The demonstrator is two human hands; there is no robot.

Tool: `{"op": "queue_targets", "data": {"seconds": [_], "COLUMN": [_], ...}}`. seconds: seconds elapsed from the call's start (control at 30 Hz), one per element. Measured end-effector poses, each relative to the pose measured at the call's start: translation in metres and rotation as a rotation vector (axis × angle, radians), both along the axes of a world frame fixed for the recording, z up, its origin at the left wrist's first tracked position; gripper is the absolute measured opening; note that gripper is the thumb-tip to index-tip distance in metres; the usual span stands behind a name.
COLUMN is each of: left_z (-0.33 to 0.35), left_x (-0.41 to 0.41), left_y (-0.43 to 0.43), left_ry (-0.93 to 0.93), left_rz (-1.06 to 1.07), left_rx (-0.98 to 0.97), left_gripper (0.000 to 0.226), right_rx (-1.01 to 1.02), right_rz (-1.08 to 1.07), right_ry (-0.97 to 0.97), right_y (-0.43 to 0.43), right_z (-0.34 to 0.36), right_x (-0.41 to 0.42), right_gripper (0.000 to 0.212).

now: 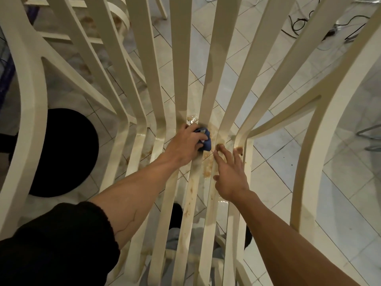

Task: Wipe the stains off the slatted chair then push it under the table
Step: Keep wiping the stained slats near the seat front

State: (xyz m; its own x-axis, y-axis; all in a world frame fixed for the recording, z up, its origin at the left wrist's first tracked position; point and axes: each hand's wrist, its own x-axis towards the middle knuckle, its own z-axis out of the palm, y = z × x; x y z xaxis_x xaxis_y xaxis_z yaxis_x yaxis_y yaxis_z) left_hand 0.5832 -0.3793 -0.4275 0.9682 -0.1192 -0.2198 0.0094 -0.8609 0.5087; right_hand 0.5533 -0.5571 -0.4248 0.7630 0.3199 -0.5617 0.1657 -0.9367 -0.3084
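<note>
Left grip [185,144] clamped on blue cloth [206,139] against slatted chair [183,93]; right grip [231,174] splayed beside.

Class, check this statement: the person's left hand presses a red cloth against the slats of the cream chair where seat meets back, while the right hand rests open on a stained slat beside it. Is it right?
Not quite. The cloth is blue, not red, as the head view shows. The rest holds: the left hand presses it against the slats of the cream chair at the bend, and the right hand rests open on a stained slat.
</note>
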Motion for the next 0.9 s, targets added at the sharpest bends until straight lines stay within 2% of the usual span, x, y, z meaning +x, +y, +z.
{"op": "queue_targets", "data": {"seconds": [0.13,0.33,0.57,0.77,0.83,0.9], "left_z": [-0.004,0.002,-0.002,0.008,0.010,0.009], "left_x": [-0.013,-0.018,-0.009,-0.021,-0.019,-0.015], "left_y": [0.006,0.016,0.004,0.016,0.015,0.014], "left_ry": [0.030,0.204,0.032,0.184,0.193,0.165], "left_rz": [0.019,-0.154,0.065,-0.154,-0.250,-0.259], "left_rx": [-0.049,0.011,-0.030,-0.010,0.038,0.064], "left_gripper": [0.024,0.026,0.030,0.028,0.029,0.031], "right_rx": [-0.001,-0.003,0.002,-0.008,-0.014,-0.015], "right_rz": [0.004,0.001,-0.004,0.004,0.010,0.007], "right_ry": [-0.011,-0.010,-0.012,-0.021,-0.021,-0.017], "right_y": [0.000,0.001,0.000,0.002,0.002,0.002], "right_z": [-0.001,-0.001,-0.001,-0.003,-0.003,-0.003], "right_x": [0.000,-0.001,0.000,0.000,0.000,0.000], "right_gripper": [0.082,0.085,0.084,0.087,0.087,0.085]}}
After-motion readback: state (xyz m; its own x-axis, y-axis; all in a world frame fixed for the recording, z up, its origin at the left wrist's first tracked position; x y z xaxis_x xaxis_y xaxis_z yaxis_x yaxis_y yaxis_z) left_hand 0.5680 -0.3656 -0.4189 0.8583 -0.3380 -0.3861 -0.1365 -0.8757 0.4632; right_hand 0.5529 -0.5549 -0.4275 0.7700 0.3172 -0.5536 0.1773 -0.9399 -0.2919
